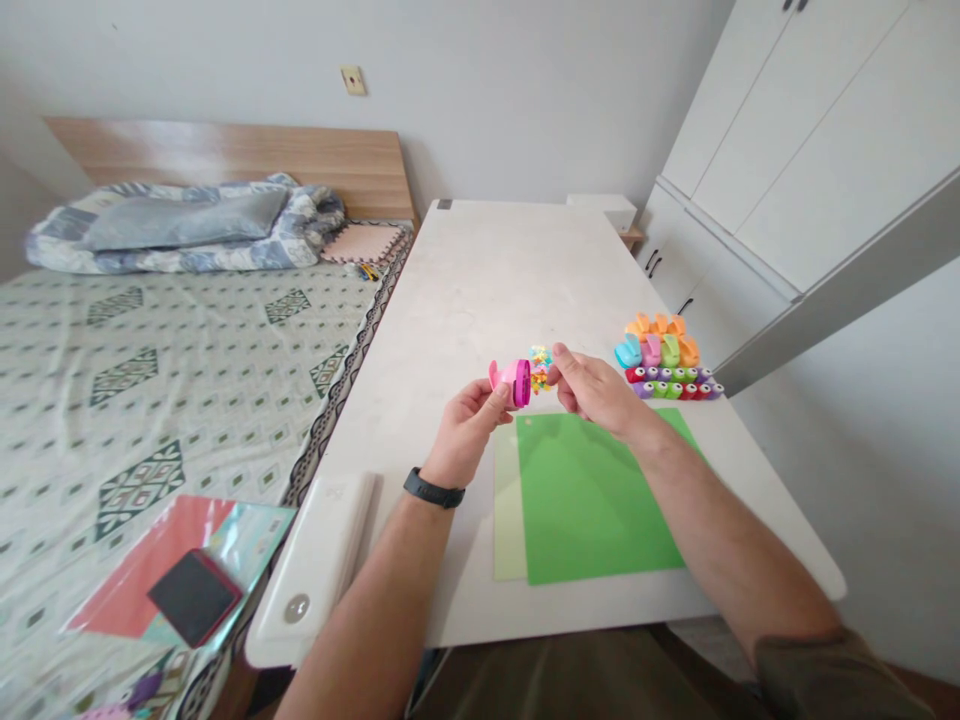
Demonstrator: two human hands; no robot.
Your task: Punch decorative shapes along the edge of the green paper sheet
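The left hand (469, 432) clamped firmly round a pink craft punch (514, 383), held steady above the green card (592, 510)! Right beside it, the right hand (596, 392) pinched tiny colourful paper shapes (540, 368).

left hand (469, 430), pink craft punch (514, 383), green paper (592, 500)

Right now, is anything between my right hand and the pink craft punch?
Yes: a small cluster of multicoloured cut-outs sits between your right hand and the pink craft punch, right at your fingertips. Nothing else visible does.
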